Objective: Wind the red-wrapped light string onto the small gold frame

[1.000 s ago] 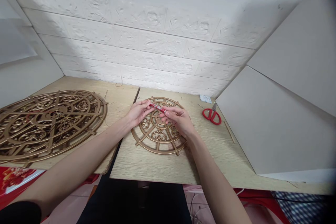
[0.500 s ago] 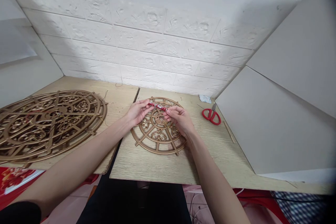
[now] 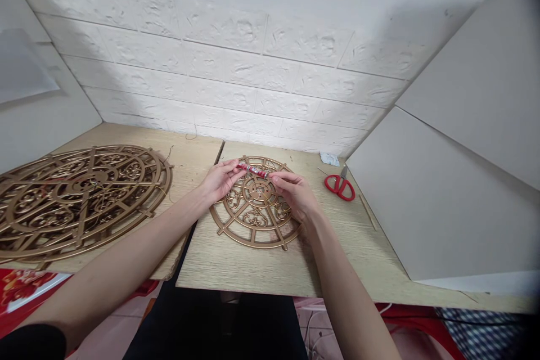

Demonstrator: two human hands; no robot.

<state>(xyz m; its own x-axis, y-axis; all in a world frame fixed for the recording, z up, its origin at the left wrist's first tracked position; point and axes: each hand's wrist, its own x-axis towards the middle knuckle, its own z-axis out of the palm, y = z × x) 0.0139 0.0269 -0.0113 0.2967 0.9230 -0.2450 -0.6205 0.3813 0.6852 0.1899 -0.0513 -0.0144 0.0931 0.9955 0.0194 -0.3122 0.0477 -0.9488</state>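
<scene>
A thin red-and-silver stick [image 3: 254, 171], with a pattern too small to make out, is held level above a round gold openwork panel [image 3: 253, 238]. My left hand [image 3: 220, 181] pinches the stick's left end between thumb and fingers. At the other end, the fingertips of my right hand [image 3: 294, 191] are pinched together around the tip. Scrollwork and a ring-shaped hub fill the panel, which lies flat on the wooden table [image 3: 236, 275]. A thin yellowish strand [image 3: 266, 198] crosses the panel near its hub.
Larger gold openwork panels [image 3: 76, 202] lie stacked on the left, with loose strands on top. Red-handled scissors [image 3: 340, 187] rest on the right, near a crumpled pale-blue scrap [image 3: 329, 158] and a narrow stick [image 3: 368, 211]. A white brick-patterned wall [image 3: 253, 84] and a white side panel [image 3: 455, 197] bound the table.
My right hand has shifted slightly right along the stick, so more of its right end shows. My left hand has barely moved.
</scene>
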